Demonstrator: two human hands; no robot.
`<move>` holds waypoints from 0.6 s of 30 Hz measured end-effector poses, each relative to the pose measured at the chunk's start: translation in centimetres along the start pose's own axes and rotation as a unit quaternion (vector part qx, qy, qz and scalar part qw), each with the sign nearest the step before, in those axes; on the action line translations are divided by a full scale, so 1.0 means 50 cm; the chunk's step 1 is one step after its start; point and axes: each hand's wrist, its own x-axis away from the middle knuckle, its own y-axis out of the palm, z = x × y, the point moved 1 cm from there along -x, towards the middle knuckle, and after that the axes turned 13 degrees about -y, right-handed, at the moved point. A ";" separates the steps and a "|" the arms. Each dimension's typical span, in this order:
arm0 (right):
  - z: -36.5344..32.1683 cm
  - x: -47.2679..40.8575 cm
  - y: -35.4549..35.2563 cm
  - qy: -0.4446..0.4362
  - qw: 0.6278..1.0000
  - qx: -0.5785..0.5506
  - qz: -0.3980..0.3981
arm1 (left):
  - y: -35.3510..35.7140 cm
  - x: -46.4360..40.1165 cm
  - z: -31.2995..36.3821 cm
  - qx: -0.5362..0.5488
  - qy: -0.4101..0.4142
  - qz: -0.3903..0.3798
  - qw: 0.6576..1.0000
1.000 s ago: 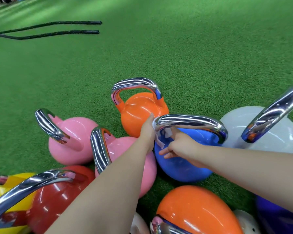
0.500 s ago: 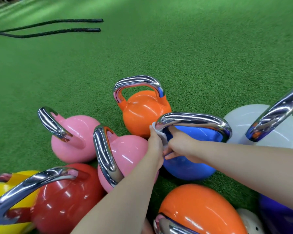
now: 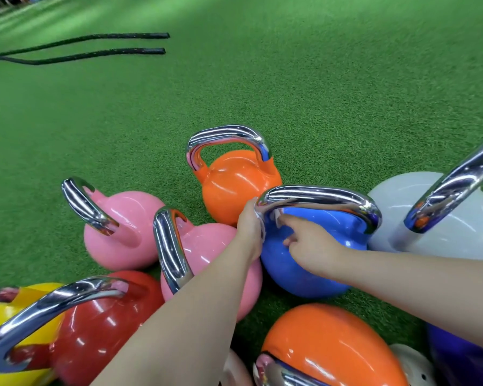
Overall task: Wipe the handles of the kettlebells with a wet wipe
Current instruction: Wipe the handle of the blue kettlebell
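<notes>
Two hands work at the blue kettlebell, which sits on green turf in a tight cluster of bells. Your left hand is against the left corner of its chrome handle, pressing the wet wipe to the metal there; only a thin white edge of the wipe shows beside the hand, plus a scrap just inside the handle loop. You can't tell how the left fingers curl, they're hidden behind the hand. Your right hand lies on the front of the blue bell under the handle, index finger pointing up into the loop toward the wipe scrap, other fingers loosely bent; whether it pinches the wipe is unclear.

Around the blue bell: an orange bell just behind it to the left, upright, handle up. A pink bell touches it on the left, partly under your left forearm, and a second pink bell sits farther left. A white bell is just right of it. A red bell and a yellow bell are near-left, toward you. Another orange bell lies in front of it, closest to you, with a purple bell under your right forearm. Two black ropes lie far behind, well apart to the left.
</notes>
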 end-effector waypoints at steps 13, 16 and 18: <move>-0.026 -0.021 -0.023 -0.010 0.976 0.208 -0.056 | -0.008 0.012 0.005 0.053 -0.051 0.040 0.997; -0.014 -0.016 0.003 -0.039 0.970 0.233 -0.051 | -0.005 0.019 -0.018 0.048 -0.023 0.068 0.996; -0.011 -0.008 0.022 -0.041 0.965 0.250 -0.062 | 0.004 0.022 -0.025 0.066 -0.012 0.042 0.997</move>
